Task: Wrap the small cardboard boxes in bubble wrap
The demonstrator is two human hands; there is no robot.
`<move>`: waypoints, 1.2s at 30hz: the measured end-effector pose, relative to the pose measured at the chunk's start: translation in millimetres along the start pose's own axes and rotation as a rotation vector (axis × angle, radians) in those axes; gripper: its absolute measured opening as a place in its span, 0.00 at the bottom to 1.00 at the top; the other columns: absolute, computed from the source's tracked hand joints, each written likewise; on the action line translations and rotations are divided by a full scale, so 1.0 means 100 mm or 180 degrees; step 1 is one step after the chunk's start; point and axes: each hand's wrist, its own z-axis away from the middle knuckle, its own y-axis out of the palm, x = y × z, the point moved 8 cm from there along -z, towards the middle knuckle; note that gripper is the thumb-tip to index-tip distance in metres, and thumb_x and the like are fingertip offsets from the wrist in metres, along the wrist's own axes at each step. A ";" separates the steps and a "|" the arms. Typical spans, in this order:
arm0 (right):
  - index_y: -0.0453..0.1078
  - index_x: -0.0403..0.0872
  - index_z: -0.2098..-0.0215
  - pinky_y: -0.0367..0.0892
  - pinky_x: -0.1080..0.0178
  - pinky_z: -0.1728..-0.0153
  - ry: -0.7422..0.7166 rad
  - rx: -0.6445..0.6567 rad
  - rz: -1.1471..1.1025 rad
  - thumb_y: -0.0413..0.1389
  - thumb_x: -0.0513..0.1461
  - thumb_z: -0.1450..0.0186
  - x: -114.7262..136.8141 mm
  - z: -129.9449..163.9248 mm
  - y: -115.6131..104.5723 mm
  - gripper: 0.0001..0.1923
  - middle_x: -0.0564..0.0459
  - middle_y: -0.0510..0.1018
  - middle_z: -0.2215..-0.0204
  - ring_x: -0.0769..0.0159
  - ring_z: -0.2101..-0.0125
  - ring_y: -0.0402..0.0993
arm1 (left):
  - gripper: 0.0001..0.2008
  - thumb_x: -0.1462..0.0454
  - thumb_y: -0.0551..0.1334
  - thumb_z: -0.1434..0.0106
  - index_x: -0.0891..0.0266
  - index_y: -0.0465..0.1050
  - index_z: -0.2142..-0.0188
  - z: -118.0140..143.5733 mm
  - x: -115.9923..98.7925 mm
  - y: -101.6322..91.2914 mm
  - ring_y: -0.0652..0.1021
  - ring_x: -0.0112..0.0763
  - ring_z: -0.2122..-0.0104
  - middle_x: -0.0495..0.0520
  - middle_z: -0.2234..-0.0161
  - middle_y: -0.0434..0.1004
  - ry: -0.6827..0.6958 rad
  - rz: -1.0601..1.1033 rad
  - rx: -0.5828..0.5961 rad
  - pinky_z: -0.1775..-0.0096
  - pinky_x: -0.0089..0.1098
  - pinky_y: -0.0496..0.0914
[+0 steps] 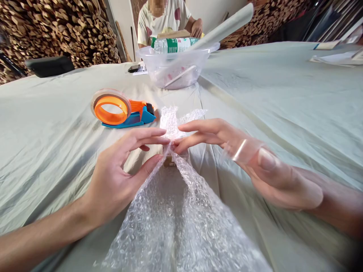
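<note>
A sheet of bubble wrap (153,211) spreads toward me and narrows around a small brown box (169,161), mostly covered. My left hand (119,170) has its fingertips and thumb on the left edge of the gathered wrap. From the other side, my right hand (241,158) rests its stretched fingertips on the wrap over the box. A short strip of clear tape (241,150) is at my right thumb, which is blurred. Beyond my left hand lies an orange and blue tape dispenser (124,109) with a roll of clear tape.
Farther back stands a clear plastic basin (176,68) with a green-labelled bottle (176,44) and a long white roll (227,26) sticking out. A black case (49,66) and a phone (134,68) lie on the cloth-covered table (283,98). Another person (170,22) sits opposite.
</note>
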 end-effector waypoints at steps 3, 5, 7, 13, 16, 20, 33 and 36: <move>0.67 0.52 0.26 0.63 0.52 0.28 0.0065 0.0015 0.0033 0.43 0.59 0.17 -0.01 0.01 0.01 0.32 0.49 0.82 0.40 0.54 0.35 0.76 | 0.15 0.64 0.70 0.25 0.49 0.79 0.42 0.00 -0.01 0.01 0.86 0.30 0.44 0.43 0.46 0.88 0.0018 -0.0030 -0.0001 0.39 0.33 0.78; 0.68 0.53 0.26 0.61 0.52 0.26 0.0074 0.0007 0.0107 0.43 0.58 0.17 -0.02 0.02 0.00 0.31 0.50 0.82 0.39 0.54 0.34 0.75 | 0.14 0.65 0.69 0.25 0.48 0.79 0.43 0.01 -0.03 0.02 0.87 0.30 0.44 0.42 0.46 0.89 0.0045 -0.0008 0.0042 0.37 0.33 0.78; 0.69 0.55 0.27 0.60 0.53 0.25 0.0052 -0.0007 0.0172 0.43 0.58 0.17 -0.02 0.02 -0.01 0.31 0.51 0.81 0.37 0.54 0.34 0.75 | 0.12 0.64 0.69 0.24 0.48 0.80 0.44 0.02 -0.05 0.04 0.87 0.30 0.45 0.41 0.47 0.89 0.0104 -0.0055 0.0062 0.38 0.33 0.78; 0.71 0.53 0.30 0.63 0.53 0.28 0.0163 -0.0176 0.0083 0.41 0.59 0.17 0.00 -0.01 -0.05 0.32 0.51 0.83 0.42 0.56 0.37 0.77 | 0.12 0.65 0.64 0.21 0.54 0.79 0.42 0.02 -0.21 0.12 0.86 0.29 0.43 0.48 0.43 0.88 0.0955 -0.0984 0.0456 0.38 0.31 0.77; 0.73 0.53 0.36 0.65 0.53 0.30 0.0213 -0.0662 -0.0070 0.43 0.54 0.18 0.03 -0.05 -0.14 0.25 0.51 0.82 0.44 0.55 0.39 0.76 | 0.13 0.68 0.62 0.21 0.55 0.79 0.42 0.00 -0.26 0.14 0.85 0.32 0.41 0.51 0.41 0.87 0.1331 -0.1195 0.0695 0.36 0.34 0.76; 0.77 0.56 0.52 0.72 0.50 0.42 0.0313 -0.1532 -0.0238 0.46 0.52 0.20 -0.05 -0.06 -0.33 0.19 0.48 0.82 0.51 0.50 0.49 0.78 | 0.16 0.72 0.59 0.22 0.53 0.82 0.46 -0.06 -0.26 0.14 0.85 0.31 0.42 0.50 0.42 0.88 0.1351 -0.1190 0.0763 0.38 0.34 0.77; 0.73 0.49 0.59 0.77 0.46 0.45 0.1491 -0.1220 -0.0896 0.55 0.63 0.26 -0.49 -0.07 -0.30 0.27 0.39 0.83 0.46 0.46 0.49 0.82 | 0.05 0.63 0.68 0.24 0.52 0.85 0.55 -0.13 -0.25 0.11 0.87 0.28 0.58 0.43 0.57 0.91 0.0677 -0.1159 -0.0040 0.53 0.30 0.80; 0.76 0.47 0.55 0.78 0.49 0.47 0.1459 -0.0924 -0.1058 0.55 0.62 0.26 -0.49 -0.09 -0.20 0.28 0.38 0.82 0.42 0.45 0.44 0.80 | 0.02 0.62 0.71 0.26 0.51 0.85 0.58 -0.17 -0.21 0.09 0.86 0.29 0.60 0.42 0.60 0.90 0.0630 -0.0977 -0.0149 0.54 0.32 0.79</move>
